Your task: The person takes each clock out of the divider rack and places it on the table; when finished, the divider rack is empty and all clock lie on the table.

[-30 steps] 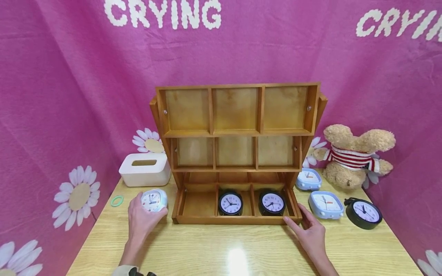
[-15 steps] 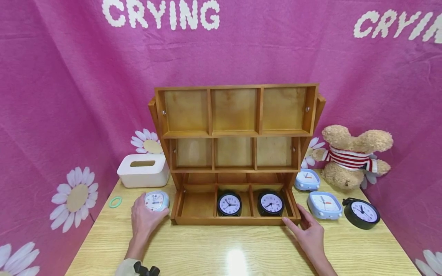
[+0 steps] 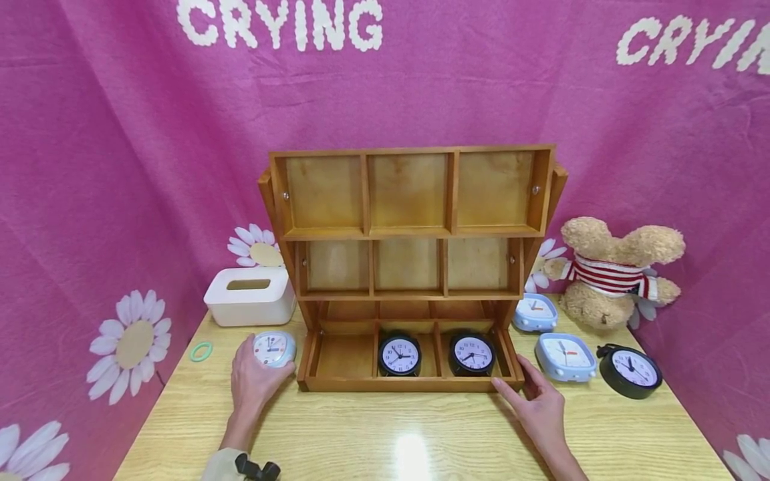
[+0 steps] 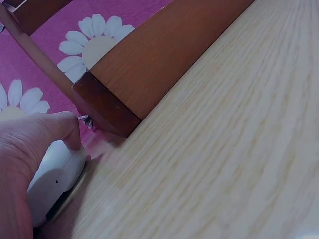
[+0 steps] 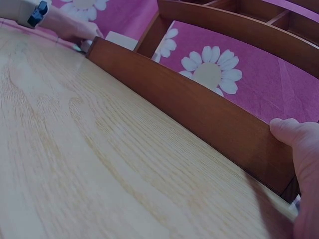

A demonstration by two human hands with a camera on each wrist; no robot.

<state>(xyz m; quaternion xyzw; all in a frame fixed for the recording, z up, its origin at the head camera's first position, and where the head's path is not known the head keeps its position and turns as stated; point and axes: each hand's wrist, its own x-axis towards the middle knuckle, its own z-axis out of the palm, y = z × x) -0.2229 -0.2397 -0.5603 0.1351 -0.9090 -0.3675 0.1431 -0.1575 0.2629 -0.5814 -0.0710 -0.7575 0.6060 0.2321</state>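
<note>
My left hand grips a rounded light-blue alarm clock on the table, left of the wooden shelf. In the left wrist view the thumb curls against the pale body of this alarm clock, close to the shelf's front corner. My right hand holds the shelf's lower right corner, thumb on the front board and fingers along the outer side. Two round black alarm clocks stand in the bottom row, in the middle and right compartments.
Right of the shelf lie light-blue alarm clocks and a black alarm clock. A plush toy in a striped top sits behind them. At the left are a white tissue box and a green ring. A pink curtain hangs behind.
My left hand has shifted slightly right with the light-blue alarm clock, nearer the shelf. My right hand stays at the shelf's corner.
</note>
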